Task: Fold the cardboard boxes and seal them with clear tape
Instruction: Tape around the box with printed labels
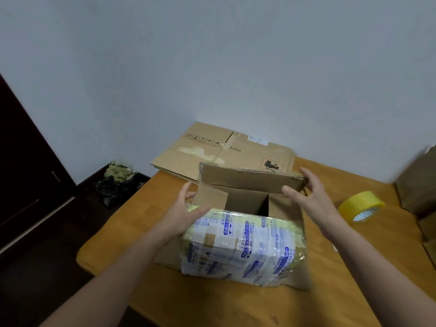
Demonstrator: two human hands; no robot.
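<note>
A cardboard box (pixel 238 246) stands open on the wooden table (pixel 212 305); its near side is covered in printed white-and-blue tape. The far flap (pixel 250 177) stands up and leans inward. My left hand (pixel 186 213) holds the box's left flap, fingers behind it and thumb in front. At the right end of the far flap, my right hand (pixel 311 197) has its fingers behind the flap and its thumb in front. A roll of yellowish clear tape (pixel 361 206) lies on the table to the right, apart from both hands.
A flattened Pico cardboard box (pixel 212 149) lies at the table's far edge against the wall. More brown cardboard (pixel 417 185) stands at the right edge. A dark bag with greenish stuff (pixel 118 182) sits on the floor at left, beside a dark door (pixel 26 175).
</note>
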